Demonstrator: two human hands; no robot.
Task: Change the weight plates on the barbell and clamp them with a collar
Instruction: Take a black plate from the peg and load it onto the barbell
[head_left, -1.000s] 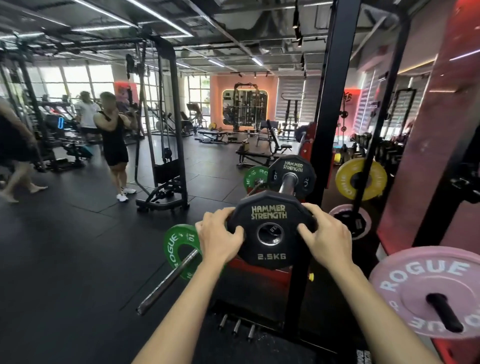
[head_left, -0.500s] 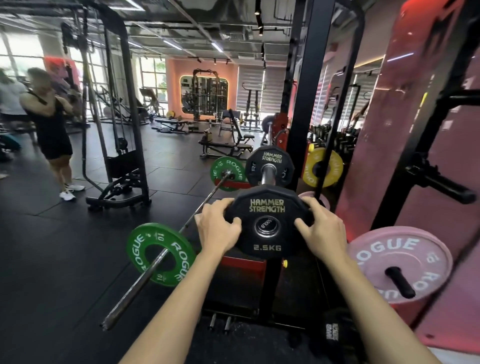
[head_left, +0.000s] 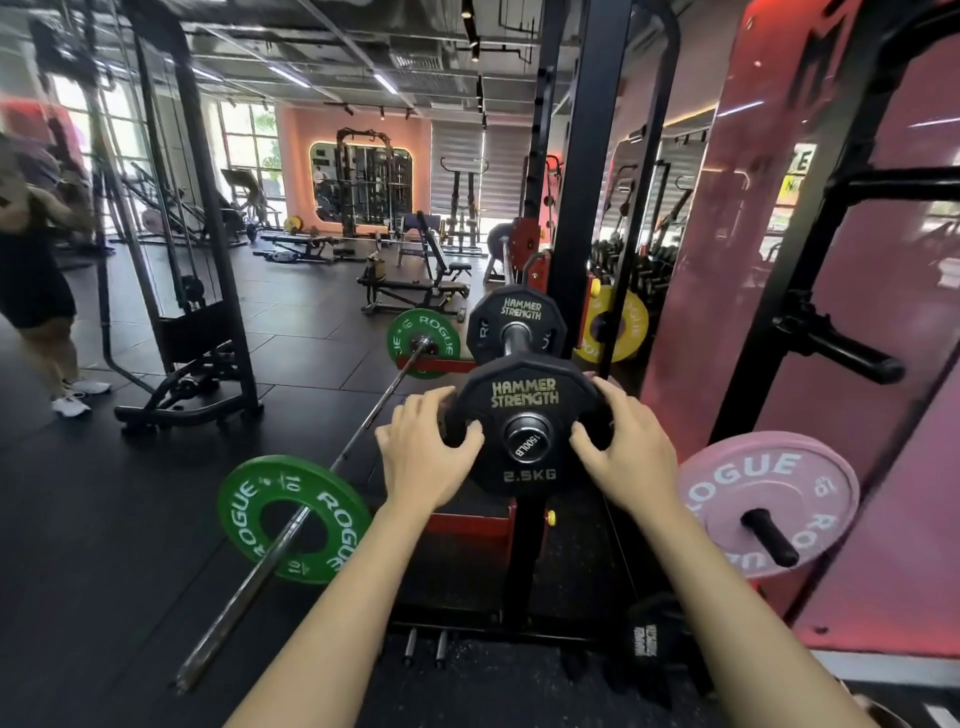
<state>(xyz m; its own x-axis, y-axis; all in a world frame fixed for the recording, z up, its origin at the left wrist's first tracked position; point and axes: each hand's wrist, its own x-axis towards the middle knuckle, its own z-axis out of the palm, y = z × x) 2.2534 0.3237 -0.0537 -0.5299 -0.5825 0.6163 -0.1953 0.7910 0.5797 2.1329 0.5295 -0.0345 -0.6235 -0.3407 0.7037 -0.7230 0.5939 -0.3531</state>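
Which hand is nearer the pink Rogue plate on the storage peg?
Right. The right hand grips the right edge of the black 2.5KG plate, just left of the pink Rogue plate. The left hand grips the black plate's opposite edge, farther away.

The scene is evenly lit by ceiling strip lights (head_left: 387, 83) and by daylight from blown-out windows (head_left: 249, 150) at the far left. A red glow is thrown across the glossy panel (head_left: 779, 260) on the right. Straight lines are bowed near the edges, and the left margin is smeared by motion blur.
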